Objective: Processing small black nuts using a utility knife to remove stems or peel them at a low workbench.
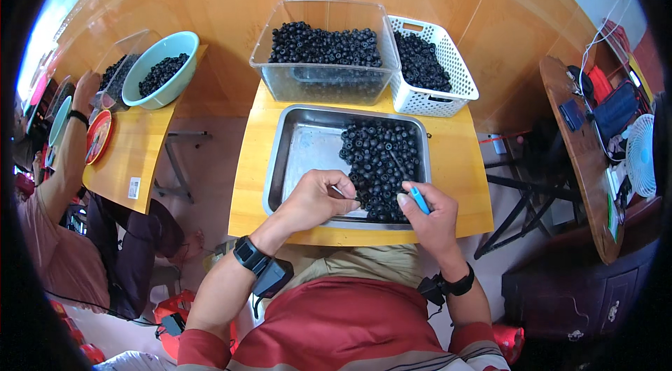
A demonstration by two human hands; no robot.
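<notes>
A shallow metal tray [301, 143] lies in front of me, its right part covered with small round black pieces [381, 161]; some look like rings with a hole. My left hand [318, 196] is over the tray's near side, thumb and fingertips pinched together at the edge of the heap. What sits in that pinch is too small to make out. With its fingers closed, my right hand [432, 213] grips a slim tool with a bright blue handle [420, 200] over the near right part of the heap. The tool's far end is hard to tell from the black pieces.
Behind the tray stand a clear plastic bin [322, 80] and a white perforated basket [434, 101], both holding black pieces. At left, another person's arm [66, 140] reaches over a second table with a green basin [161, 87] and red plate [99, 136]. A fan [640, 154] stands right.
</notes>
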